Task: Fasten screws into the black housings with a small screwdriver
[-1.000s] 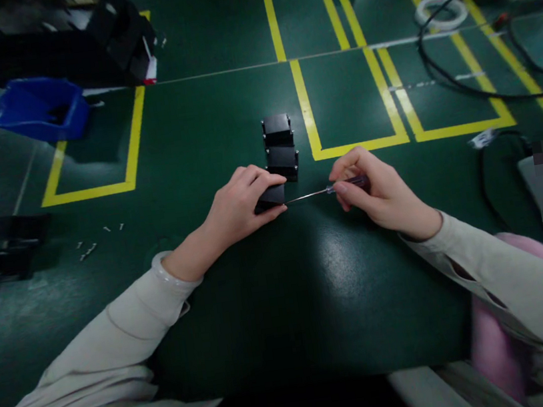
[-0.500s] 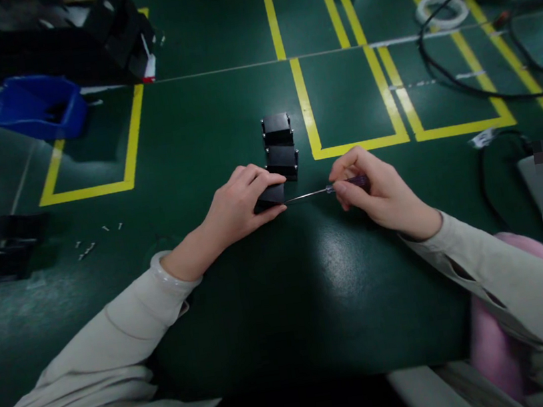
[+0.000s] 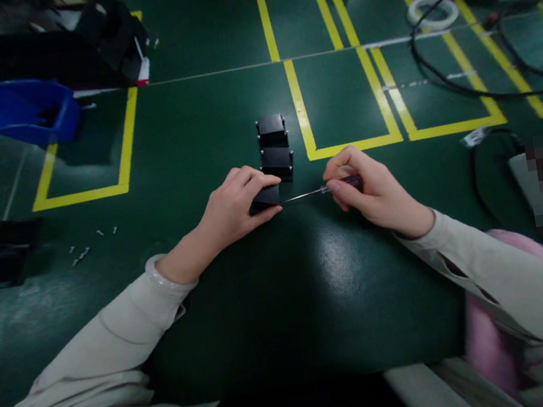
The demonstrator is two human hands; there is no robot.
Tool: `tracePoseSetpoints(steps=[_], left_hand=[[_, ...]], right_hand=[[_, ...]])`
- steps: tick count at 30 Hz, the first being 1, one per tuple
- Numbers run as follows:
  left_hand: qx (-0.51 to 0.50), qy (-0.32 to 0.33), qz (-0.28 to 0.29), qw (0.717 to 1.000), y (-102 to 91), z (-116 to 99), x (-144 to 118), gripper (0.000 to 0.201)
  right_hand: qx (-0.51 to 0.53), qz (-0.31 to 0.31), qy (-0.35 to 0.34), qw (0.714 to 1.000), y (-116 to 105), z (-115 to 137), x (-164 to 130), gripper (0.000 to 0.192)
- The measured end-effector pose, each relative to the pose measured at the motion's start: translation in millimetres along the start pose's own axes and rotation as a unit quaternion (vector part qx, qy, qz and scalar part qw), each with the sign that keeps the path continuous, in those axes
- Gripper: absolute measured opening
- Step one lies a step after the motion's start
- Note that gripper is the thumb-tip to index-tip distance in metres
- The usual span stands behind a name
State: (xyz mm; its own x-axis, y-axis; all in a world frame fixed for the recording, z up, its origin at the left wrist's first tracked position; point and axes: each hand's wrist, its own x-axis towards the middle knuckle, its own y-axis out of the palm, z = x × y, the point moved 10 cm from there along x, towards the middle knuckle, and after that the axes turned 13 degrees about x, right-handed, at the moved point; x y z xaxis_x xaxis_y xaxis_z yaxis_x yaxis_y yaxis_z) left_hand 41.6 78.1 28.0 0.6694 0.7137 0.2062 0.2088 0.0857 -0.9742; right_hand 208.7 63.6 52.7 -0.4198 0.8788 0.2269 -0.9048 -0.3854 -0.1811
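Head view: two hands work a small black block with a screwdriver on the green table (image 3: 247, 315).

Left hand (image 3: 234, 205) clamps fingers and thumb on the black block (image 3: 266, 197), pressed to the table near centre. Right hand (image 3: 373, 190) pinches the screwdriver (image 3: 323, 190) handle, fingers closed round it; shaft lies nearly level, tip at the block's right side. Two more black blocks (image 3: 274, 146) sit in a row just behind. Blue bin (image 3: 27, 116) far left; loose screws (image 3: 86, 246) well apart, left.
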Motion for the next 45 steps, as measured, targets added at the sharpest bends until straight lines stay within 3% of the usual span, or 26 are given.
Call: tracePoseSetpoints(steps=[12, 20, 25, 35, 41, 45], left_hand=[[0.004, 0.0, -0.001, 1.0, 2.5, 0.3, 1.0, 0.041], [0.005, -0.004, -0.009, 1.0, 0.7, -1.4, 2.7, 0.041], [0.007, -0.005, -0.01, 1.0, 1.9, -4.3, 4.6, 0.041], [-0.002, -0.012, -0.005, 1.0, 2.3, -5.9, 5.1, 0.04], [-0.004, -0.01, -0.009, 1.0, 2.5, -5.4, 4.6, 0.041], [-0.003, -0.005, -0.012, 1.0, 1.8, -5.7, 4.2, 0.042]], right_hand=[[0.037, 0.005, 0.016, 0.999, 1.8, -7.0, -0.3, 0.013], [0.028, -0.025, -0.007, 0.999, -2.7, -5.0, -0.5, 0.007], [0.03, -0.055, 0.005, 0.998, -3.3, -4.7, -2.8, 0.02], [0.0, -0.103, -0.015, 0.995, -13.0, -4.8, -4.4, 0.025], [-0.001, -0.101, 0.006, 0.995, -11.1, -6.6, -5.6, 0.024], [0.001, -0.097, -0.017, 0.995, -10.4, -2.6, -6.0, 0.014]])
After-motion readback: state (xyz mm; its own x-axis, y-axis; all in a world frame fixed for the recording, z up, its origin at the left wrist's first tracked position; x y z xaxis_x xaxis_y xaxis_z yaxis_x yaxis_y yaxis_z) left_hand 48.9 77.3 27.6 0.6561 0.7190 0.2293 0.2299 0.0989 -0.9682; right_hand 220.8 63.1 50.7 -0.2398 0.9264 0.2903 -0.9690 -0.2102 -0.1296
